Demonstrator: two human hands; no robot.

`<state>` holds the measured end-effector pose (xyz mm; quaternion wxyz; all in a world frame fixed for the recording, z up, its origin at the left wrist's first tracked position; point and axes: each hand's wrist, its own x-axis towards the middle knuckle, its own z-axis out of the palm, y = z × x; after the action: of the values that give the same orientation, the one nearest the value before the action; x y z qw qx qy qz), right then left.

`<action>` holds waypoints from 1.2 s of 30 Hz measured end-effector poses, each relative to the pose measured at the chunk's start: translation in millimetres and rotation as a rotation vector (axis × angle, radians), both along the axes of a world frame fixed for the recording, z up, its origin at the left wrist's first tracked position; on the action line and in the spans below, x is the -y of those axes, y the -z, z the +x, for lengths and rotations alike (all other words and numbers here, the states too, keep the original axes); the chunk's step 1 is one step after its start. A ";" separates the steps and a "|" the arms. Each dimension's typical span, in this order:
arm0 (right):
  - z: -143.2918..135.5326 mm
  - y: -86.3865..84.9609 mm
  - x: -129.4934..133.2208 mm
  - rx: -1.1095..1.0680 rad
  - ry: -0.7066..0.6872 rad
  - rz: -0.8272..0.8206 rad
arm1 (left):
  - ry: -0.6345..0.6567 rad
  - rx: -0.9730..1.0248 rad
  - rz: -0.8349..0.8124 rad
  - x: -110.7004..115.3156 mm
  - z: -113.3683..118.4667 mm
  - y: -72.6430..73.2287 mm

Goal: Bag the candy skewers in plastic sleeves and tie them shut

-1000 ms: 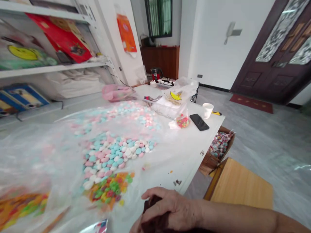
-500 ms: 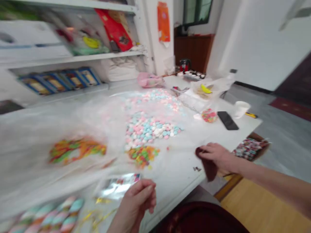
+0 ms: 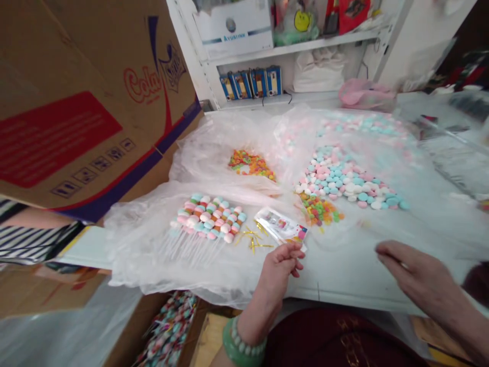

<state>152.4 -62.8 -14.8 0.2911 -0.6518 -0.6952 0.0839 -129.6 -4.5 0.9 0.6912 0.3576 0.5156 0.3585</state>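
My left hand [image 3: 281,265], its fingers curled together, is at the lower edge of a clear-and-silver printed packet [image 3: 280,224]; whether it grips the packet I cannot tell. To the right, my right hand [image 3: 416,280] hovers over the table's front part, slightly blurred, fingers pressed together; any small thing inside is hidden. Left of the packet lie gold twist ties [image 3: 252,239] and rows of candy skewers [image 3: 210,216] with pastel sweets on white sticks. Ring-shaped gummies [image 3: 319,209] and a pile of pastel marshmallows [image 3: 344,181] are spread beyond my hands.
A big cardboard box [image 3: 84,102] stands at the left. Clear plastic sheeting [image 3: 153,229] covers much of the table, with more gummies [image 3: 252,165] on it. Below is a carton of wrapped candy [image 3: 171,326]. A dark red item [image 3: 477,283] is at the right edge.
The view has swung left, bringing the cardboard box and skewers into sight. My right hand has let go of the dark red cloth and moved in over the table. My left hand is now by the packet.
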 end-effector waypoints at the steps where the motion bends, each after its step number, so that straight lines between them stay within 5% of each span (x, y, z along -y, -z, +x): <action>1: -28.5 -1.2 -19.9 0.003 -0.087 -0.003 | -0.016 -0.014 0.010 0.6 -3.9 0.7; 5: -117.9 1.3 -97.5 0.076 -0.343 -0.098 | -0.079 -0.076 -0.004 5.2 -23.9 4.4; 11: -151.3 18.9 -144.6 0.076 -0.068 -0.282 | -0.196 -0.032 -0.049 5.8 -52.6 9.2; 17: -138.1 22.5 -142.7 -0.341 -0.033 -0.272 | -0.182 0.048 -0.087 -4.4 -47.9 10.5; 23: -139.1 -3.0 -109.0 -0.784 -0.030 -0.156 | -0.160 0.119 -0.094 -3.3 -35.4 12.4; 27: -166.3 -16.5 -82.7 -1.029 -0.044 -0.367 | -0.119 0.362 -0.053 1.5 -27.3 8.7; 30: -195.0 -14.8 -75.5 -1.072 -0.061 -0.417 | -0.239 0.465 -0.053 3.4 -30.0 5.2; 36: -238.2 -15.6 -78.7 -1.214 -0.134 -0.488 | -0.376 0.682 -0.089 6.6 -65.9 7.4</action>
<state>-85.8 15.9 0.7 0.4698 -0.4912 -0.4075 0.6099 -195.4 -11.0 -6.6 0.7600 0.0869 0.3280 0.5542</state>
